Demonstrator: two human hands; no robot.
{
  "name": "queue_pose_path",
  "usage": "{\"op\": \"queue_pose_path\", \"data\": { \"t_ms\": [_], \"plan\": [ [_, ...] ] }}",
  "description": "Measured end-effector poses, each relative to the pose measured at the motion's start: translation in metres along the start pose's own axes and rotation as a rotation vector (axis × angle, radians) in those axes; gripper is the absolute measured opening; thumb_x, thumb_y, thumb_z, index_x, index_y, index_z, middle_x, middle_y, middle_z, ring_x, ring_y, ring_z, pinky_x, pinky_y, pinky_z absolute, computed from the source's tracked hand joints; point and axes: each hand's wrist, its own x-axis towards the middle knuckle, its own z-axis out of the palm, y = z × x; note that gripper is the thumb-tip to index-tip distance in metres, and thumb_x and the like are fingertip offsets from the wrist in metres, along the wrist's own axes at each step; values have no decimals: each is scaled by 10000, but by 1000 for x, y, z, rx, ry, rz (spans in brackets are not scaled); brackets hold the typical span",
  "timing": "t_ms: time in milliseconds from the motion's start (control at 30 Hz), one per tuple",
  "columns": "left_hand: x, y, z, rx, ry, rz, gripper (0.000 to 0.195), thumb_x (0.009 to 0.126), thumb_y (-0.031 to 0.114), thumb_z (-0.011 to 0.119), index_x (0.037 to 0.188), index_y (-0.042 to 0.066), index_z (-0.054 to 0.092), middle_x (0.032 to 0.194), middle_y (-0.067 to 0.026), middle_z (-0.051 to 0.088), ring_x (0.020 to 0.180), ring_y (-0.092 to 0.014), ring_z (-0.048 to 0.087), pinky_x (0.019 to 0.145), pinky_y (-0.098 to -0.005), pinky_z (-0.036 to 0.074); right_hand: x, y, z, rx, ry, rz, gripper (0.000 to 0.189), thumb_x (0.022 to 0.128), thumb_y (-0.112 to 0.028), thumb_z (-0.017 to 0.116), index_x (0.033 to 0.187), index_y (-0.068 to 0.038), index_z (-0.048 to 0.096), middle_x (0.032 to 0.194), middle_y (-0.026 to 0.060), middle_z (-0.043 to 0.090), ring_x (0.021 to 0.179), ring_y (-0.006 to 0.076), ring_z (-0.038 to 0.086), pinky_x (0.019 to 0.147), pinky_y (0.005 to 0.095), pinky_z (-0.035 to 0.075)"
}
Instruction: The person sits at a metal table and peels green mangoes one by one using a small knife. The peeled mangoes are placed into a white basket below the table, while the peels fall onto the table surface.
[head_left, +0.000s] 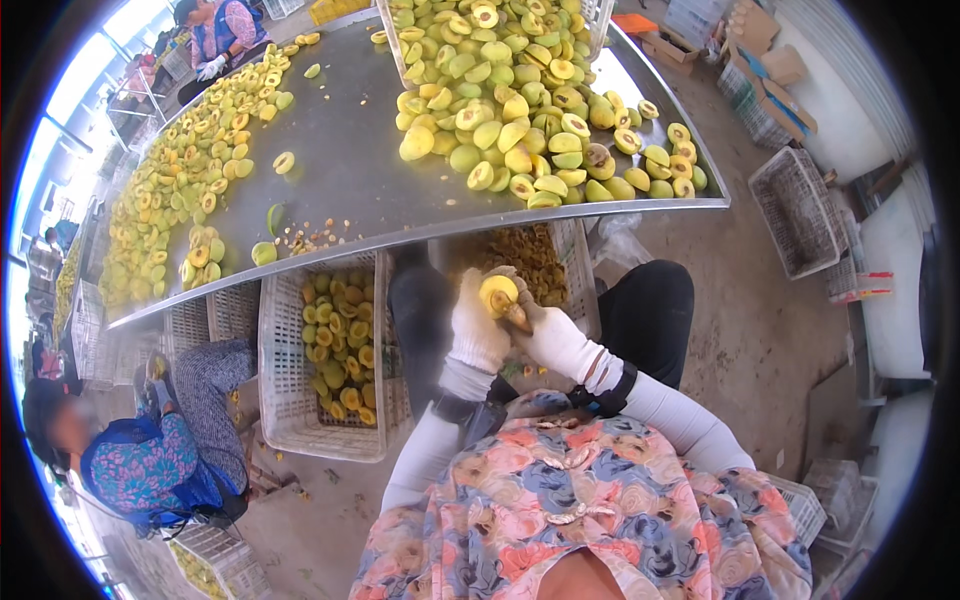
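Observation:
In my gloved left hand (478, 326) lies a yellow-green halved fruit (499, 295), its round face turned up. My gloved right hand (551, 334) meets it from the right, and one bare brown-stained fingertip or a small tool shows against the fruit; I cannot tell which. Both hands are close together above my lap, just off the metal table's near edge. Below and beyond them stands a plastic crate (585, 281) with brown fruit scraps (536, 259). On the metal table (337, 150) a large heap of halved fruit (517, 112) spills from a tipped white crate (392, 45).
A white crate of halved fruit (382, 360) stands at my left. A co-worker (142, 465) sits beyond it; another person (225, 34) is across the table. More fruit (195, 150) covers the table's left side. An empty crate (795, 214) lies on the floor at right.

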Motion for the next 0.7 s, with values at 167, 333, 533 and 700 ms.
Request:
{"op": "queue_pose_path", "data": {
  "t_ms": [167, 333, 533, 700],
  "plan": [
    [-7, 0, 15, -14, 27, -50, 490, 1055, 390, 377, 1005, -10, 657, 832, -135, 670, 728, -266, 629, 718, -377, 537, 0, 5, -13, 154, -234, 71, 531, 891, -361, 697, 1330, -111, 535, 1187, 215, 635, 982, 365, 678, 844, 423, 556],
    [-13, 8, 32, -30, -109, -203, 495, 1050, 370, 361, 969, -32, 637, 778, -158, 653, 670, -304, 613, 743, -400, 530, -2, 11, -19, 557, -127, -43, 475, 925, -292, 650, 1329, -64, 550, 1211, 166, 653, 1045, 279, 662, 943, 367, 515],
    [3, 3, 34, -143, -130, -356, 405, 1032, 353, 475, 1017, -10, 653, 918, -147, 693, 810, -315, 682, 808, -430, 574, -9, 28, -45, 711, -374, -3, 461, 907, -275, 656, 1298, -42, 585, 1048, 137, 694, 999, 230, 655, 908, 351, 520],
    [9, 44, 6, 580, 22, 459, 461, 1052, 361, 459, 1006, -37, 687, 895, -110, 725, 801, -215, 695, 782, -358, 572, 4, 67, -55, 348, -399, 324, 447, 892, -347, 659, 1225, -50, 665, 924, 121, 712, 854, 245, 682, 801, 366, 546]
  ]
}}
